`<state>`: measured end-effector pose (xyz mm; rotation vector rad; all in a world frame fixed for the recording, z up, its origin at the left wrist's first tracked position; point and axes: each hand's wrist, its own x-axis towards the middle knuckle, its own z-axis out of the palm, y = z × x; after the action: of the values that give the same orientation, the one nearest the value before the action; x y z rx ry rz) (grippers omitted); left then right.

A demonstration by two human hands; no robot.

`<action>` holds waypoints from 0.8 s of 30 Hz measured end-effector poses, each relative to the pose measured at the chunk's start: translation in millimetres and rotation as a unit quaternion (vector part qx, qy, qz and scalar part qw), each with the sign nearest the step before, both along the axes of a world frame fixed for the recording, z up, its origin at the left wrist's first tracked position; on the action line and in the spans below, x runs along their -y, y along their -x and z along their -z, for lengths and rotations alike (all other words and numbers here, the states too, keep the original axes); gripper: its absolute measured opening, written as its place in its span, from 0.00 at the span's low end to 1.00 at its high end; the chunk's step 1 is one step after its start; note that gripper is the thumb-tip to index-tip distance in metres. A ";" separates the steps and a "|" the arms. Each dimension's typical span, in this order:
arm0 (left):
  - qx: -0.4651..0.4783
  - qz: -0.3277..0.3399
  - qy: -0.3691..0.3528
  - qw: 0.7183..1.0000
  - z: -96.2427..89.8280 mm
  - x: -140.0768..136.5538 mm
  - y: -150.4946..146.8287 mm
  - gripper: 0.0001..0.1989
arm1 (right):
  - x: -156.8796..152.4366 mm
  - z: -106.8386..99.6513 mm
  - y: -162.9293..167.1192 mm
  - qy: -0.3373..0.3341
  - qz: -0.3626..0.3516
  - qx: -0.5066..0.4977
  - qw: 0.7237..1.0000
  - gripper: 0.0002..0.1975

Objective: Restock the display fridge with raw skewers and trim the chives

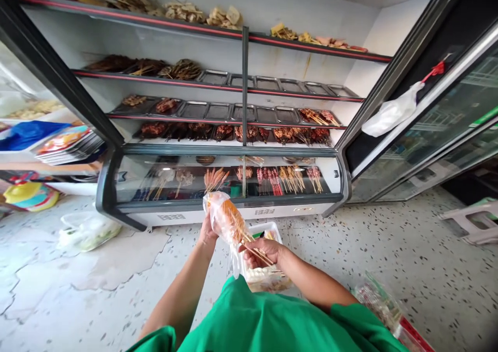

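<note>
In front of me I hold a clear plastic bag with orange food skewers inside it. My left hand is closed around the bag's left side, its fingers partly hidden behind the plastic. My right hand grips the bare wooden sticks, which poke out of the bag toward the lower right. Below the hands, partly covered by them, a white plastic tub stands on the floor with more pale skewers in it.
A glass-fronted display fridge fills the view ahead, its shelves bearing metal trays and many skewers. On the floor lie a tied bag at left and packaged skewers at lower right. A grey stool stands at right; a white bag hangs nearby.
</note>
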<state>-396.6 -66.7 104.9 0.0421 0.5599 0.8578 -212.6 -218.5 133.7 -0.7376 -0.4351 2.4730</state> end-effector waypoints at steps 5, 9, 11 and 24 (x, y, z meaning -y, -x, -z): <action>0.002 -0.011 -0.020 1.000 -13.2 -3.9 0.9 0.17 | 0.5 -11.8 9.0 -0.069 0.009 0.032 0.997 0.13; -0.005 0.016 -0.056 0.998 -21.1 -3.1 2.7 0.20 | 7.9 -11.6 17.8 -0.100 0.055 0.089 0.990 0.19; -0.036 0.018 -0.056 0.998 -20.8 -3.7 3.3 0.23 | 9.5 -10.7 19.4 -0.106 0.059 0.098 0.988 0.20; -0.240 -0.064 0.145 0.958 -29.8 14.6 119.8 0.16 | 74.1 -17.0 -55.0 -0.092 0.213 0.237 0.943 0.24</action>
<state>-516.4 -81.3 134.7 -0.0572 1.1526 0.8864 -157.6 -292.5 150.6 -1.2091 -0.5966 1.8159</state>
